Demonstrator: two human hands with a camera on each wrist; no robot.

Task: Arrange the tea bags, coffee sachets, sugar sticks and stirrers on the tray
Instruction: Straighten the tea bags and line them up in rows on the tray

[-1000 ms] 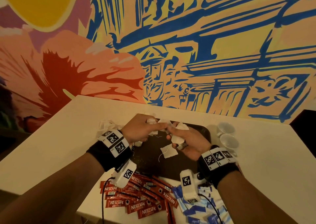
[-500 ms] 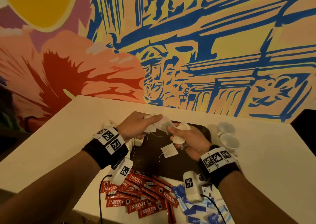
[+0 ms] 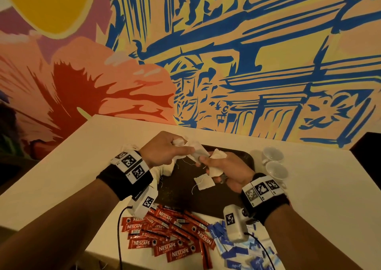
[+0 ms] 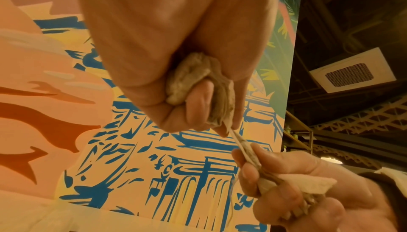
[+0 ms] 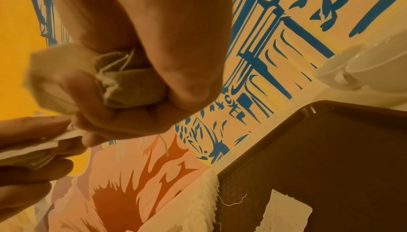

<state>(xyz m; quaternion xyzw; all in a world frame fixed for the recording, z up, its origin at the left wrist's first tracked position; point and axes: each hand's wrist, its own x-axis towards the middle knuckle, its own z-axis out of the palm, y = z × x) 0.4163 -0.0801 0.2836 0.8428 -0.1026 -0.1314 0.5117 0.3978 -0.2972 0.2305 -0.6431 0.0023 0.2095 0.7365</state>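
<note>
Both hands are raised over the dark tray [image 3: 245, 158], each holding white tea bags. My left hand [image 3: 165, 150] grips a bunch of tea bags [image 4: 189, 77] in its curled fingers. One tea bag [image 3: 199, 152] stretches between the two hands, pinched by both. My right hand [image 3: 222, 170] clutches more tea bags [image 5: 123, 86] in its fist, strings dangling. A single tea bag [image 3: 204, 183] lies flat on the tray. Further tea bags [image 3: 165, 169] are piled at the tray's left edge. Red coffee sachets [image 3: 165, 236] and blue sugar sticks [image 3: 237, 251] lie on the table in front of the tray.
Two white cups [image 3: 274, 162] stand to the right of the tray on the white table [image 3: 61, 176]. A painted wall [image 3: 206, 53] rises right behind the table. Wrist camera cables hang near the sachets.
Both hands have lifted slightly and the left hand has drawn back to the left, stretching a tea bag between them. The tea bag on the tray has not moved.
</note>
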